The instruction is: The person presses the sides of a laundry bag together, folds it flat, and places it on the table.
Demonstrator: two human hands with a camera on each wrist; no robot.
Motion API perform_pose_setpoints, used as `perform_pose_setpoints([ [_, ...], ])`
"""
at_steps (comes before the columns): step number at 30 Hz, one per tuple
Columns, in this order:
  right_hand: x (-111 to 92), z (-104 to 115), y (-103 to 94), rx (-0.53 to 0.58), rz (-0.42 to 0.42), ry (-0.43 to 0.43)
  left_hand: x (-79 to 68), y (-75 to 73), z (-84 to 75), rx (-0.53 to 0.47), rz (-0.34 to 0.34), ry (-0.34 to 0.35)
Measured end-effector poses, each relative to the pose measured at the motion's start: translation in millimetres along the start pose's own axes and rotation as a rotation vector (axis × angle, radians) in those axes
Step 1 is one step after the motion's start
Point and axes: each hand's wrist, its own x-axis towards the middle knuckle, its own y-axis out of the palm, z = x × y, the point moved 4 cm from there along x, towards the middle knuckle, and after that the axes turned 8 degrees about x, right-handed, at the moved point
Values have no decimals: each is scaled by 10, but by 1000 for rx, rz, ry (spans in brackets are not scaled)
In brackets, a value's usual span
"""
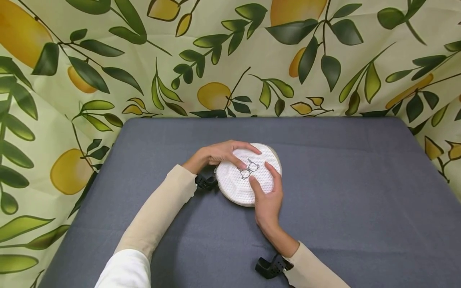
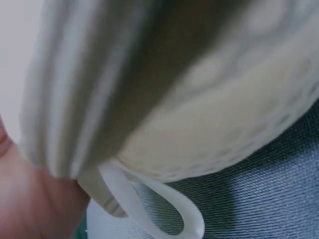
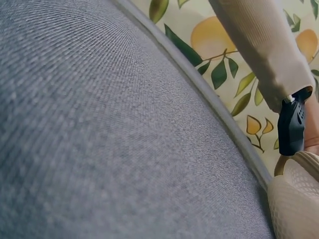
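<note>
Both hands hold a round white mesh pouch [image 1: 230, 186] with a line drawing of glasses on its upper face. My left hand [image 1: 227, 153] grips its far left side, thumb on the face and a finger stretched along the far edge. From the near right, my right hand [image 1: 269, 202] holds the rim, thumb and index finger on the face near the drawing; its other fingers are hidden. Close up in the left wrist view are the pouch's layered edge [image 2: 75, 99] and a white loop [image 2: 192, 219]. The right wrist view catches part of the pouch [image 3: 294, 204], without the right hand.
A grey-blue cloth-covered table [image 1: 342, 192] lies under the hands. Behind it and at the sides hangs a cream curtain [image 1: 137, 80] printed with lemons and leaves. Black wrist devices sit on the left [image 1: 206, 182] and right [image 1: 271, 267] forearms.
</note>
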Motion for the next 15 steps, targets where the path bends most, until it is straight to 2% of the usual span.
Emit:
perform_pose_setpoints([
  [4, -3, 8, -2, -18, 2, 15, -43, -30, -61, 165, -63, 28],
  [8, -10, 9, 1, -19, 17, 31, -108, -21, -117, 282, -120, 45],
  [15, -11, 9, 2, -44, 49, 18, -243, 75, -172, 438, -255, 9],
])
